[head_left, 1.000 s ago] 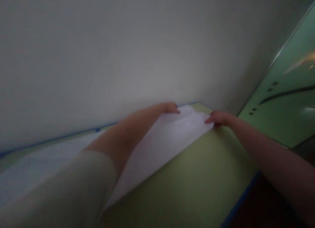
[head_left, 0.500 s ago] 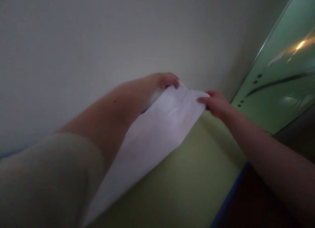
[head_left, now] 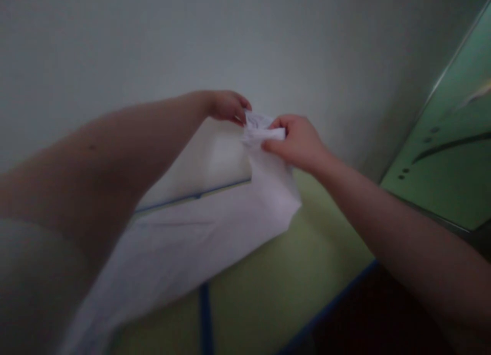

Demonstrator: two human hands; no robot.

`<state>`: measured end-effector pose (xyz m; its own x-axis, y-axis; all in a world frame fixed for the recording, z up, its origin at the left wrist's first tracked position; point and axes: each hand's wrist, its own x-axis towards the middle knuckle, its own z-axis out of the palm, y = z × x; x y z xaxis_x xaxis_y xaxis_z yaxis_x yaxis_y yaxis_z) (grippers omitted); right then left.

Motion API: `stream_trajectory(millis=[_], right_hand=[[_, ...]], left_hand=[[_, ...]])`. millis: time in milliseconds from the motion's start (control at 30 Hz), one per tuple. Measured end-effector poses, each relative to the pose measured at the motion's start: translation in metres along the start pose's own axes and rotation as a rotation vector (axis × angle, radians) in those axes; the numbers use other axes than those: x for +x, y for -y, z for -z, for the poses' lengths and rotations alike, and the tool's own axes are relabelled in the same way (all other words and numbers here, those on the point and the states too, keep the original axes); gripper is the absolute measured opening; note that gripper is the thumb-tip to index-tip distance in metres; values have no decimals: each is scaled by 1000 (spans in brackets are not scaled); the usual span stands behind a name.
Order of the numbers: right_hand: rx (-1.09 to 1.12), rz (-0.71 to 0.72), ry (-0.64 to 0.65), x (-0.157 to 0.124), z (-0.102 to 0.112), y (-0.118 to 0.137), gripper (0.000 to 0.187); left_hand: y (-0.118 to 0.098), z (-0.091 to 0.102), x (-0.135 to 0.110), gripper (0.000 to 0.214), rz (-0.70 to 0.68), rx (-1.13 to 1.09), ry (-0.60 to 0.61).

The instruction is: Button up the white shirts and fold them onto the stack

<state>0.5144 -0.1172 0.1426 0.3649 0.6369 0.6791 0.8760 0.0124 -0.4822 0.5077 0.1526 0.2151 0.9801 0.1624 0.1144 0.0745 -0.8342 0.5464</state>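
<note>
A long white cloth [head_left: 184, 247] stretches from the lower left up to both hands, its far end gathered into folds. With its fingertips, my left hand [head_left: 229, 107] pinches the edge of those folds. Close beside it on the right, my right hand [head_left: 297, 140] is closed on the bunched end, thumb on the near side. Below the hands the cloth hangs down and lies over a yellow-green mat [head_left: 299, 263] with blue edging.
A plain pale wall [head_left: 153, 38] rises behind the mat. At the right stands a shiny green panel [head_left: 452, 181] with dark dots and a curved dark line. A dark area [head_left: 356, 309] lies beyond the mat's blue edge at lower right.
The cloth's far end has gone from spread between the hands to bunched up. My hands have come closer together and shifted left in view. More of the mat's blue edging shows.
</note>
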Motion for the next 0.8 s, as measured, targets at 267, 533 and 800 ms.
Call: stream_trajectory(millis=[267,533,800], right_hand=[[-126,297,217,8,-68,29,23],[-271,531,650,-49,-161,30,14],[-221,649,722,-75,-171,18,15]], left_hand=[[55,33,-40,24,178,179,71],[147,-40,-124,31,421,457,84],[189,-93,-158,36,439,437,50]])
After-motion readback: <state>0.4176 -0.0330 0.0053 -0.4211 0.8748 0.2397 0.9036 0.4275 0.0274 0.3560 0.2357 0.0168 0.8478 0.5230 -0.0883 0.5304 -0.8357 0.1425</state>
